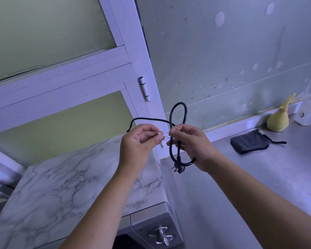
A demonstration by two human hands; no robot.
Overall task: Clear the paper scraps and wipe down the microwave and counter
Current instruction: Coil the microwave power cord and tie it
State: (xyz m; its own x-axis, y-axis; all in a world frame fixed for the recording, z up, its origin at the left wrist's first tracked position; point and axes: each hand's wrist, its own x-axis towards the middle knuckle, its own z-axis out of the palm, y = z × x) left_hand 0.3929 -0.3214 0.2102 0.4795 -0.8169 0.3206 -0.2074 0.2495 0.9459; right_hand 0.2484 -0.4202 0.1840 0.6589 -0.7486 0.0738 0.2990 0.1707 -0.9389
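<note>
The microwave (151, 229) stands at the lower left, its top covered in marble-patterned film (61, 186), its silver knob at the bottom. Above its back right corner, my right hand (190, 142) grips a looped black power cord (178, 114); the plug (178, 169) hangs below the hand. My left hand (138, 141) pinches a thin clear strip (164, 134) that runs across to the cord bundle. One cord strand runs left behind my left hand. The grey counter (241, 177) lies to the right. No paper scraps show.
A folded dark grey cloth (250, 142) lies on the counter at the right. Behind it stand a yellow pouch-like object (278, 119) and a white fitting (307, 112) by the stained wall. A white-framed window with a hinge (144, 88) rises behind the microwave.
</note>
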